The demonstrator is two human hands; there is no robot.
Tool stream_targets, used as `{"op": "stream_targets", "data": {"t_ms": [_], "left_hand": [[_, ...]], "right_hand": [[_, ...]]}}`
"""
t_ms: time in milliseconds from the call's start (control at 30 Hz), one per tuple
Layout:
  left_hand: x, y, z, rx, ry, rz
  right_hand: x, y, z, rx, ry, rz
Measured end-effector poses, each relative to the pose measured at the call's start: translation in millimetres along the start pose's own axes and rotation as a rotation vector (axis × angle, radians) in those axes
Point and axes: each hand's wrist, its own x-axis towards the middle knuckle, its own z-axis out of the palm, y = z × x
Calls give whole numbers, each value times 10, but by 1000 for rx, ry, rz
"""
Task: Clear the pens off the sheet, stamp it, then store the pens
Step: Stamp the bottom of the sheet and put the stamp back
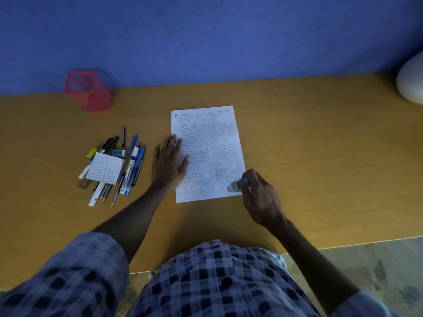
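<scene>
A printed white sheet [217, 138] lies in the middle of the wooden desk [309, 145]. My left hand [168, 162] rests flat on the sheet's left edge, fingers spread. My right hand [259, 197] grips a small stamp [235, 185] with a teal top, its grey base at the sheet's lower right corner. A pile of several pens and pencils [121, 170] lies on the desk left of the sheet, with a small lined card [104, 168] on top of it. No pens lie on the sheet.
A red mesh pen holder [88, 91] stands at the back left against the blue wall. A pale rounded object [412, 81] sits at the far right edge. The desk's front edge runs just before my checked shirt.
</scene>
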Motion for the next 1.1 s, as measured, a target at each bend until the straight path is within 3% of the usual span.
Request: {"op": "stream_targets", "data": {"t_ms": [367, 1100], "left_hand": [[-12, -14, 0, -15, 19, 5], [-28, -40, 16, -19, 23, 9]], "right_hand": [[-57, -80, 246, -320, -11, -59], [-124, -121, 556, -340, 183, -19]]}}
